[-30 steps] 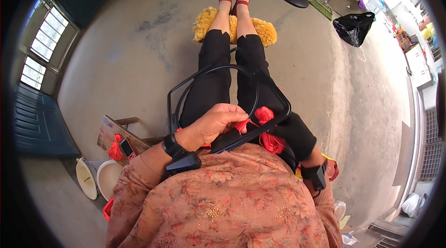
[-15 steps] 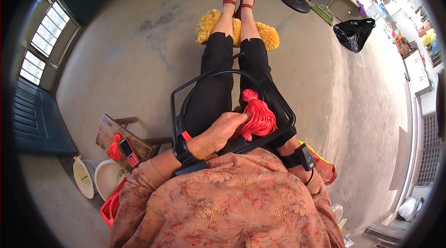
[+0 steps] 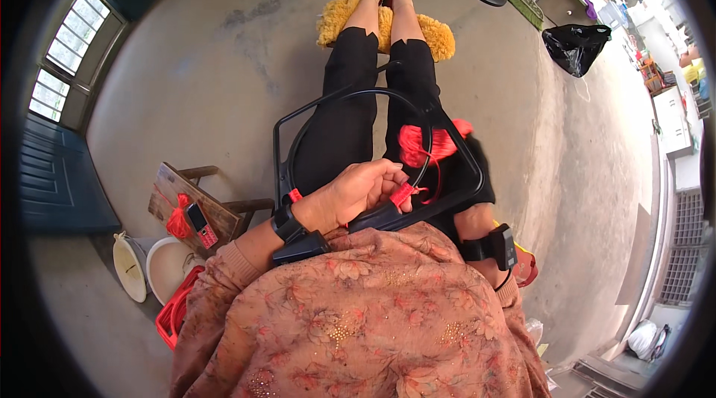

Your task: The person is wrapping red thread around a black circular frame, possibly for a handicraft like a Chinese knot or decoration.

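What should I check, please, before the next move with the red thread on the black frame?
1. Left hand grips the red thread at the black frame: ok, fingers pinch it.
2. Red tassel bundle rests on the lap inside the frame: ok.
3. Right hand's grip: cannot tell, only the wrist band shows; the hand is hidden.
4. Frame steady across the lap: ok, it lies on both legs.
5. Thread free of tangles: cannot tell, too small.
6. Spare red thread on the wooden stool beside the left arm: ok.
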Demonstrator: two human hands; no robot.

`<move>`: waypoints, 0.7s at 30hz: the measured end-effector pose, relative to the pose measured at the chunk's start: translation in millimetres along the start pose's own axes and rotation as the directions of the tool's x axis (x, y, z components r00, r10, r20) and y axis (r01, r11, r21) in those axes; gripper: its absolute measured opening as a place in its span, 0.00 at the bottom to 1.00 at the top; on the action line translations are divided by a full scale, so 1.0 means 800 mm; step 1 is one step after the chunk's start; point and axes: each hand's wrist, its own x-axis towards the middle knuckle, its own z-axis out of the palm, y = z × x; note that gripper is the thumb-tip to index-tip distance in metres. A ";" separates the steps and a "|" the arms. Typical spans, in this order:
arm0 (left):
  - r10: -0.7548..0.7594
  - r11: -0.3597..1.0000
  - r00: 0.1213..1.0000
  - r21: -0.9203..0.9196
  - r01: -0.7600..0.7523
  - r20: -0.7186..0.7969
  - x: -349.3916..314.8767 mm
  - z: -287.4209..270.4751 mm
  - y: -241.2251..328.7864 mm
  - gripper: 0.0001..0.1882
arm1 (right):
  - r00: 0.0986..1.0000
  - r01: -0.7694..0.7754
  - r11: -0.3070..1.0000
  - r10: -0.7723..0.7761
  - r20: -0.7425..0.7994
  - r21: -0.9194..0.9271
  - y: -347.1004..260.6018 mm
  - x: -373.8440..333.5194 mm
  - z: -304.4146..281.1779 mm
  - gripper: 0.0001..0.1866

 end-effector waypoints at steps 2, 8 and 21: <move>-0.012 1.000 1.000 0.026 0.011 0.012 -0.001 0.004 0.003 0.17 | 0.988 0.155 0.961 -0.157 0.013 -0.227 -0.016 -0.002 -0.023 0.14; -0.012 0.999 1.000 0.037 0.013 -0.028 -0.003 0.006 0.004 0.17 | 0.944 -0.331 0.722 0.267 0.196 0.608 -0.097 -0.077 -0.098 0.16; 0.220 0.953 0.975 0.222 -0.207 -0.033 0.009 0.016 -0.001 0.06 | 0.907 0.064 0.936 -0.200 -0.371 -0.346 -0.107 -0.152 -0.189 0.14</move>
